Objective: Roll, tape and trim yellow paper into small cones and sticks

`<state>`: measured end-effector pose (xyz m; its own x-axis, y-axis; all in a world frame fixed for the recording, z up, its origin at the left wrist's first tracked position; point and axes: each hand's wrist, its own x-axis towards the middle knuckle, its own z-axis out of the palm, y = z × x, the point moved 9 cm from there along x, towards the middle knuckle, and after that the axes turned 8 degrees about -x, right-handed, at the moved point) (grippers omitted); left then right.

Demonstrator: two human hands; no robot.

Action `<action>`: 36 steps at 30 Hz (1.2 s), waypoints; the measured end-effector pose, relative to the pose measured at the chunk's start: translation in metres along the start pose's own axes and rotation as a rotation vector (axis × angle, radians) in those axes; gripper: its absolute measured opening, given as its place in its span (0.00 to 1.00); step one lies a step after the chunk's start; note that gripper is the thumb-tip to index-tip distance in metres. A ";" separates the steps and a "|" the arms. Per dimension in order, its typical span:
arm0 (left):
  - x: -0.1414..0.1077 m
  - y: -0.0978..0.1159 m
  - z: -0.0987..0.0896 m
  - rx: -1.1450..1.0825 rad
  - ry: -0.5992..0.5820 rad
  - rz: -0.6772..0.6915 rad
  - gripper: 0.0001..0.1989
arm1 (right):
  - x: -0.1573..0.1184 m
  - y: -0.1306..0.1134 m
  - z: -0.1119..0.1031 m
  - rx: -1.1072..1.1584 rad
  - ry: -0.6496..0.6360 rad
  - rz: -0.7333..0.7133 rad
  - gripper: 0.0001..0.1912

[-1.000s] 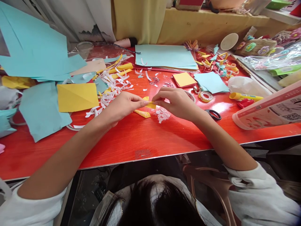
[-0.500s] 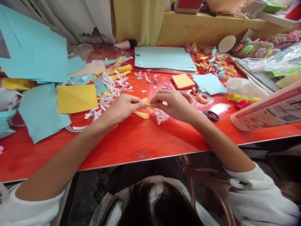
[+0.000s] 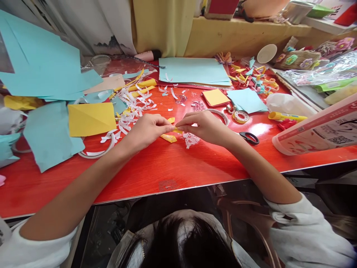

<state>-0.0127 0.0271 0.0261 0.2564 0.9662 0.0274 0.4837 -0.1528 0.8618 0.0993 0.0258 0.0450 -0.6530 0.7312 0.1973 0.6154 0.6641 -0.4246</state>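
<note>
Over the red table, my left hand (image 3: 152, 130) and my right hand (image 3: 205, 126) meet fingertip to fingertip. Both pinch a small strip of yellow paper (image 3: 177, 130), most of which the fingers cover. Another folded yellow paper piece (image 3: 169, 138) lies just below my left fingertips. Beneath my right hand sits a small heap of white paper scraps (image 3: 191, 139). Curly white paper strips (image 3: 136, 100) are piled behind my left hand. Beyond my right wrist is a roll of white tape (image 3: 220, 114), partly hidden by the hand.
Black-handled scissors (image 3: 249, 138) lie by my right forearm, with a large pink-and-white cup (image 3: 315, 128) farther right. A yellow sheet (image 3: 92, 120) and blue paper (image 3: 52, 136) lie at left. Stacked blue sheets (image 3: 192, 70), small yellow squares (image 3: 215, 97) and blue squares (image 3: 247, 100) are behind.
My right fingertips have shifted slightly left and sit closer to my left fingertips, covering more of the yellow strip. The view has tilted a little; the other things stay put.
</note>
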 end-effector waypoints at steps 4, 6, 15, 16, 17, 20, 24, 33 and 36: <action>-0.002 0.006 0.003 0.074 -0.011 0.042 0.10 | -0.001 -0.001 0.001 -0.030 -0.001 -0.005 0.10; -0.001 0.009 0.001 0.128 -0.002 0.071 0.12 | -0.001 0.002 0.001 -0.035 0.000 0.025 0.10; -0.005 0.010 -0.083 -0.005 0.521 0.183 0.25 | -0.005 0.042 -0.044 0.300 0.332 0.225 0.10; -0.003 0.008 -0.083 0.017 0.506 0.164 0.25 | -0.007 0.048 -0.052 0.353 0.393 0.234 0.10; 0.000 0.006 -0.081 0.052 0.483 0.140 0.25 | -0.010 0.056 -0.061 0.416 0.455 0.251 0.10; 0.014 0.010 -0.050 0.237 0.267 0.159 0.21 | -0.019 0.082 -0.073 0.629 0.546 0.343 0.08; 0.022 0.042 0.031 0.645 -0.098 0.501 0.16 | -0.025 0.105 -0.070 0.831 0.572 0.444 0.07; 0.060 0.077 0.107 0.877 -0.231 0.863 0.06 | -0.028 0.108 -0.072 0.588 0.740 0.446 0.10; 0.059 0.084 0.105 0.871 -0.209 0.944 0.10 | -0.034 0.095 -0.082 0.194 0.797 0.471 0.11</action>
<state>0.1307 0.0495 0.0469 0.8806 0.3734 0.2919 0.4062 -0.9118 -0.0592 0.2158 0.0770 0.0700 0.1819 0.8562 0.4835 0.6078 0.2886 -0.7398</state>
